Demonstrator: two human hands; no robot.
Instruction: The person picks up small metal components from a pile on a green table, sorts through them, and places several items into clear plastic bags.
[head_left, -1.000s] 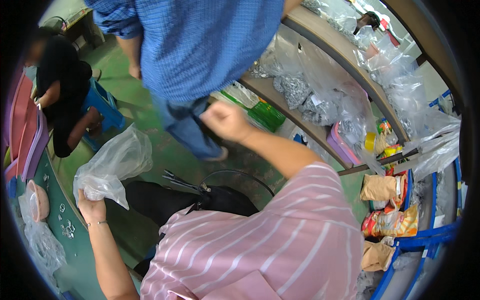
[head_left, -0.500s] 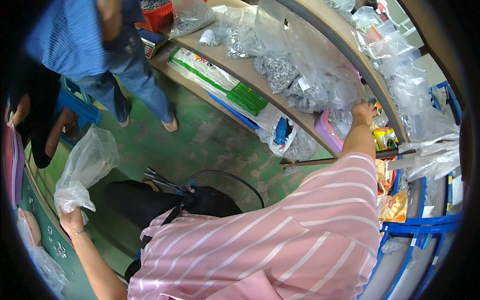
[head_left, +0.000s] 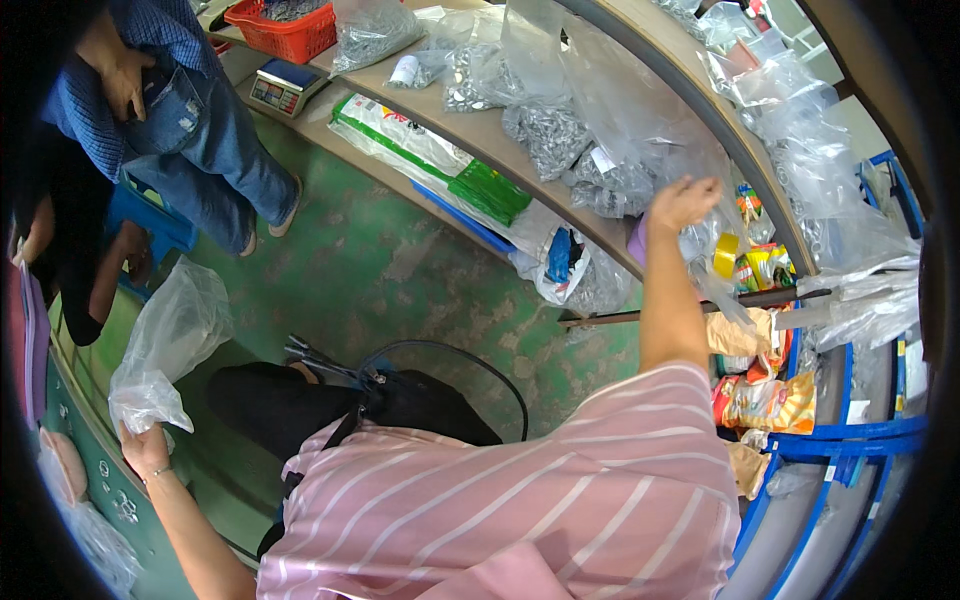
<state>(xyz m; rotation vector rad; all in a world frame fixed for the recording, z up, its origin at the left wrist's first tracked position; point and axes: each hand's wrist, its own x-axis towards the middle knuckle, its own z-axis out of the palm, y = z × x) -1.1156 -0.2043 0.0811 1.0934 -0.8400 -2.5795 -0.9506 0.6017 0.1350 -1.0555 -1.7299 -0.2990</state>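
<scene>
My left hand [head_left: 146, 450] is closed around the gathered lower end of a clear plastic bag [head_left: 180, 320], which stands up loosely above it at the left. My right arm reaches over the shelf on the right. There my right hand [head_left: 684, 203] is raised with its fingers loosely stretched, and no held thing shows in it. Beside it lie clear bags of small metal parts [head_left: 610, 185]. A yellow tape roll [head_left: 725, 255] sits just beyond the wrist, and a purple basket [head_left: 638, 240] is mostly hidden behind my forearm.
A person in blue jeans [head_left: 205, 150] stands at the far left, near another person's dark-clothed legs [head_left: 80, 270]. A red basket [head_left: 290, 35] and a scale [head_left: 285, 85] are at the back. Blue bins [head_left: 830, 500] fill the right. Metal rings [head_left: 122, 505] lie on the green table [head_left: 165, 560].
My right hand has drawn back leftward from deeper in the shelf, uncovering the yellow tape roll. My left hand still holds the bag. The person in jeans has shifted left.
</scene>
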